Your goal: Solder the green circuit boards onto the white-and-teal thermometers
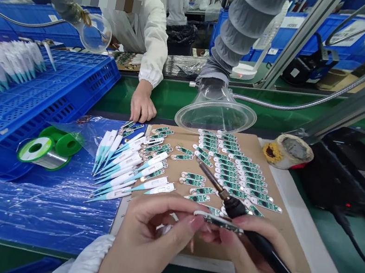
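Between the fingertips of my left hand (153,239) and my right hand (257,262) is a small circuit board (219,221), seen nearly edge-on. Both hands pinch it, the left at one end and the right at the other. A soldering iron (266,250) also rests in my right hand, its tip pointing up and left over the cardboard (285,234). Rows of green and white boards (229,173) lie on the cardboard beyond my hands. White and teal thermometers (127,169) are piled to the left. Something white behind my left fingers is mostly hidden.
A solder spool (36,151) lies on blue sheeting (49,212) at left, beside a blue crate (83,76) bearing thermometers. A clear suction hood (216,114) hangs beyond the boards. Another person's hand (143,103) is near the far boards. A round pot (291,151) stands at right.
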Motion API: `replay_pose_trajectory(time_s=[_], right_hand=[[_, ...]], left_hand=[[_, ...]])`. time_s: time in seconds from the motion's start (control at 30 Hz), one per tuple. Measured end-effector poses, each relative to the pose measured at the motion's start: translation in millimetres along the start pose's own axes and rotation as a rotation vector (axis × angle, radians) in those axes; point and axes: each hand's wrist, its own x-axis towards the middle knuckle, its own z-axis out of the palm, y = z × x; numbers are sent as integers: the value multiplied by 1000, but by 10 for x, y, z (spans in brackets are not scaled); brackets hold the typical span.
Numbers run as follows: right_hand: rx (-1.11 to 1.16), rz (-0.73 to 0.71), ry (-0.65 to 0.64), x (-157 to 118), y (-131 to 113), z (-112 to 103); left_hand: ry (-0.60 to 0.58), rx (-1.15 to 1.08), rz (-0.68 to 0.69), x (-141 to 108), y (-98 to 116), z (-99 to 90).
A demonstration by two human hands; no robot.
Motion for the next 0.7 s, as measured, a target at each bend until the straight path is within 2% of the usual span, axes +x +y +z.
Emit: replay_pose_trajectory(time_s=[0.07, 0.13, 0.3, 0.47, 0.57, 0.63, 0.7], right_hand=[[26, -8, 64, 5, -17, 34], [52, -15, 121, 22, -7, 52], [25, -24, 185, 40, 46, 33], [-2, -69, 160, 55, 31, 18], [-20, -71, 150, 64, 33, 30], [-26, -51, 138, 76, 38, 42], [-16, -34, 181, 102, 43, 46]], left_hand=[[12, 34, -13, -4, -32, 7], [42, 158, 41, -4, -64, 5], [40, 551, 312, -22, -130, -39], [-48, 766, 513, -68, -177, -123], [-113, 824, 490, -66, -185, -146], [-146, 798, 391, -39, -190, -153], [-123, 699, 242, 6, -203, -167]])
